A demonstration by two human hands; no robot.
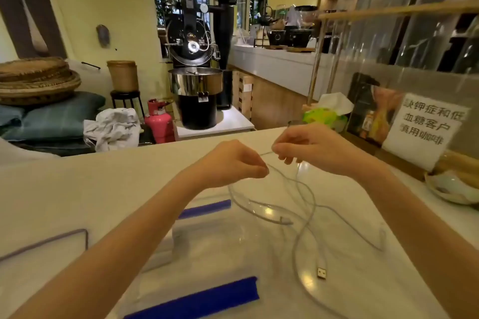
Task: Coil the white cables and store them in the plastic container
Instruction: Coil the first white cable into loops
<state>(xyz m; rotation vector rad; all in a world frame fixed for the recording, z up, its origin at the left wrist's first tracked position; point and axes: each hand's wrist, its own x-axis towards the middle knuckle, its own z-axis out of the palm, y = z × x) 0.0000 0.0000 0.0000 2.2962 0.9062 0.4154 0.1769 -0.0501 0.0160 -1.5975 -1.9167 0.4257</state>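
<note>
A thin white cable point(307, 204) hangs in loose loops over the white counter. Its USB plug point(322, 272) dangles low on the right. My left hand point(233, 163) pinches the cable between thumb and fingers. My right hand point(308, 145) pinches it a short way further along, so a short stretch runs taut between the two hands. Below the hands stands a clear plastic container point(207, 248) with blue clips at its far and near ends; the cable loops hang over its right part. Whether any cable lies inside I cannot tell.
A clear lid with a purple rim point(64, 237) lies on the counter at left. At right stand a paper sign point(427, 132), a green tissue pack point(324, 115) and a small dish point(451, 189). Beyond the counter edge stands a black coffee roaster point(197, 59).
</note>
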